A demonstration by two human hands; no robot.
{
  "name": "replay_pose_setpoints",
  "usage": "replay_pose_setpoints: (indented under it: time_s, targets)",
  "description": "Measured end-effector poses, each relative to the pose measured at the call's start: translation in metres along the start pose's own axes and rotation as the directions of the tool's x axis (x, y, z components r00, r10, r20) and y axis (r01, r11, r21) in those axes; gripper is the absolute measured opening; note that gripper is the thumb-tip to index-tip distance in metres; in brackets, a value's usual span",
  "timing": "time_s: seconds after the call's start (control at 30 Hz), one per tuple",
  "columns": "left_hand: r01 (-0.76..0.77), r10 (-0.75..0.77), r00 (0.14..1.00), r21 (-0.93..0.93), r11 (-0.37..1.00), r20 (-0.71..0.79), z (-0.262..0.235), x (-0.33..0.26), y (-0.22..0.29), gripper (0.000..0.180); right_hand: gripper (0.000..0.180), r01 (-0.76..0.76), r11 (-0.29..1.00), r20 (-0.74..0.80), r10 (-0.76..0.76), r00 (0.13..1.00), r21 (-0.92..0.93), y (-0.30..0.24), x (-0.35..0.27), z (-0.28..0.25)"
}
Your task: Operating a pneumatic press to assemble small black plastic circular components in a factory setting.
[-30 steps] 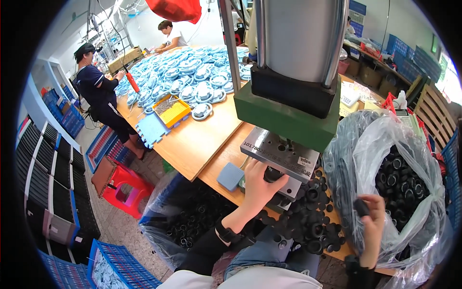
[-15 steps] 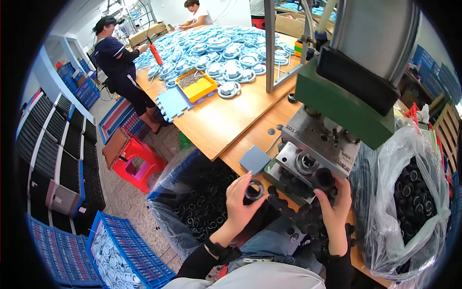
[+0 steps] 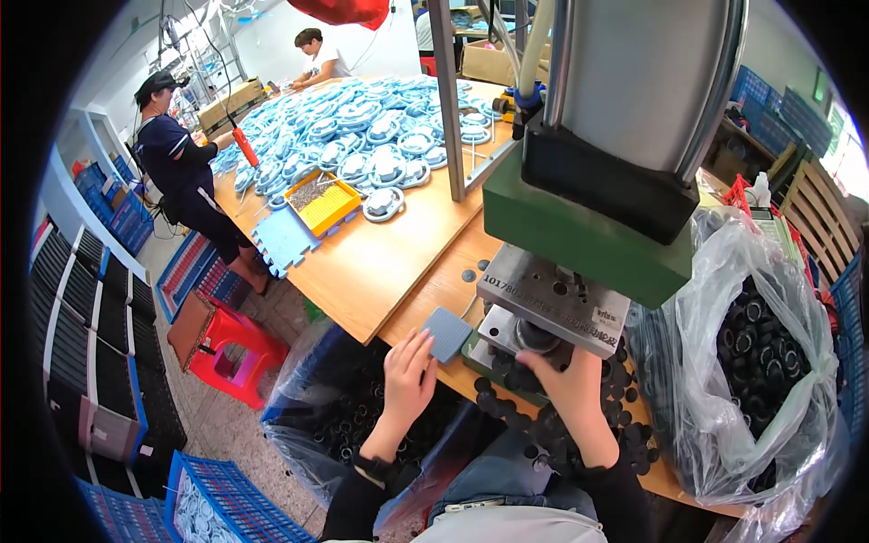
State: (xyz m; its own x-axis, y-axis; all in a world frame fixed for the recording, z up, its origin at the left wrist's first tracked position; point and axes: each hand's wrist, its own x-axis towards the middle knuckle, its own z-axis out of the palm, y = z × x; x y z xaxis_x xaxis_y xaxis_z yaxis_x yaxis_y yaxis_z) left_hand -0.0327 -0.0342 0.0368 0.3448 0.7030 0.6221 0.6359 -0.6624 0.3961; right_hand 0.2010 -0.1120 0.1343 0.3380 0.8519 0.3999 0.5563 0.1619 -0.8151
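My left hand (image 3: 409, 376) has its fingers stretched out at the near edge of a grey-blue ribbed pad (image 3: 446, 335); nothing shows in it. My right hand (image 3: 577, 398) reaches in under the press's metal upper plate (image 3: 554, 299). Its thumb and fingers are about a black round cap-like part (image 3: 538, 335) sitting on the lower die; the plate partly hides the fingertips. Several loose black round parts (image 3: 552, 430) lie on the table below and around that hand. The press's green head (image 3: 584, 235) stands above the plate.
A plastic-lined bin (image 3: 294, 412) of black rings is at my left, a clear bag (image 3: 670, 425) of black parts at my right. Light-blue pieces (image 3: 353, 122) heap behind a yellow tray (image 3: 328, 217). A red stool (image 3: 237, 348) and a standing co-worker (image 3: 176, 154) are farther left.
The black ring has left my left hand, which has moved to the grey-blue pad. My right hand has brought its black part in under the upper plate. The view has shifted right.
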Motion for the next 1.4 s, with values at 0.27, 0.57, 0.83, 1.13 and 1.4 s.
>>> replay_pose_setpoints:
  time_s: [0.27,0.57,0.83,1.13,1.4]
  targets:
    - [-0.167,0.168,0.955,-0.024,0.986,0.246,0.043,0.023,-0.028,0.036,0.071,0.049,0.999,-0.158,-0.046,0.986,0.014,0.012,-0.071,-0.091]
    - [-0.129,0.134,0.955,-0.036,0.991,0.266,0.040,0.027,-0.021,0.036,0.039,-0.225,0.974,-0.468,0.199,0.861,0.000,0.077,-0.146,-0.167]
    - [-0.117,0.109,0.993,-0.379,0.918,-0.042,0.006,0.052,0.041,0.048,0.035,-0.185,0.983,-0.479,0.171,0.861,0.017,0.081,-0.146,-0.162]
    - [0.030,-0.080,0.993,-0.453,0.891,-0.091,0.035,0.095,0.130,0.036,0.034,-0.131,0.988,-0.499,0.156,0.852,0.085,0.066,-0.136,-0.153]
    - [-0.054,-0.045,0.946,-0.295,0.954,-0.320,0.050,0.064,0.116,0.055,0.032,-0.172,0.978,-0.507,0.210,0.836,0.121,0.083,-0.157,-0.167]
